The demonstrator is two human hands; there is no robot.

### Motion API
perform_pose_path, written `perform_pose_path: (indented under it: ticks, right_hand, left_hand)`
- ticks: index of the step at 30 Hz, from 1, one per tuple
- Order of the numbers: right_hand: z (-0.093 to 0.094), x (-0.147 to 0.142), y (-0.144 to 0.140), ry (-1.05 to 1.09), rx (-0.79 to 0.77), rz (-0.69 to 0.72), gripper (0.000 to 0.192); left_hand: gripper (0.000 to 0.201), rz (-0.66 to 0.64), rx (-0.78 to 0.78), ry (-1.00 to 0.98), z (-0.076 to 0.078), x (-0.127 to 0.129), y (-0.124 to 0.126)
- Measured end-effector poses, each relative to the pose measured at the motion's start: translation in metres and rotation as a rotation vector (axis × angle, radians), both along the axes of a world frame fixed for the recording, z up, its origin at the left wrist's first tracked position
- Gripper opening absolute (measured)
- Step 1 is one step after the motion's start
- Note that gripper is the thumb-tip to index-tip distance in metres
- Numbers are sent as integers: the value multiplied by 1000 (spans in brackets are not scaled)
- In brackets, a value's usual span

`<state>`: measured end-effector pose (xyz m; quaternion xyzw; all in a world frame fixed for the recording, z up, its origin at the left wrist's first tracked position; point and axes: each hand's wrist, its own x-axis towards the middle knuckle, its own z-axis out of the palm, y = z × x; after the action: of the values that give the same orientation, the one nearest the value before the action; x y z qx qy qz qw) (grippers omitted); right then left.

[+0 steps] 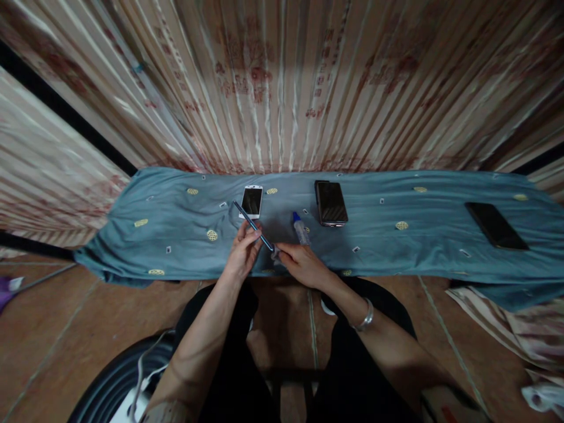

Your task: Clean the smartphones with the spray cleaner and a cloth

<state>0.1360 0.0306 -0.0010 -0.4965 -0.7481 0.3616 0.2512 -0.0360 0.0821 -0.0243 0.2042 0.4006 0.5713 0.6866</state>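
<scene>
My left hand point(243, 251) is closed on a slim, dark blue phone point(252, 224), tilted so that mostly its edge shows. My right hand point(302, 262) pinches a small, crumpled greyish cloth point(276, 255) at the phone's lower end; whether the cloth touches the phone I cannot tell. Just beyond my right hand lies a clear bottle point(301, 230) with a blue cap, its near end partly hidden. A white phone point(251, 202) with a dark screen lies behind my left hand.
A stack of dark phones point(332, 203) lies right of centre, and a black phone point(496, 225) lies far right. Everything rests on a table with a blue-green cloth point(176, 202). Patterned curtains point(282, 88) hang behind it. A black round object point(114, 376) is on the floor at left.
</scene>
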Motion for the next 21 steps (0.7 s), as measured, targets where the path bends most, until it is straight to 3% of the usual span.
perform_pose_path:
  ticks: [12, 21]
  right_hand:
    - [5, -5, -9, -281, 237, 1, 39]
    - [-9, -6, -3, 106, 306, -6, 57]
  left_hand:
    - [54, -3, 11, 19, -2, 7, -3]
    - [25, -194, 23, -39, -3, 13, -9]
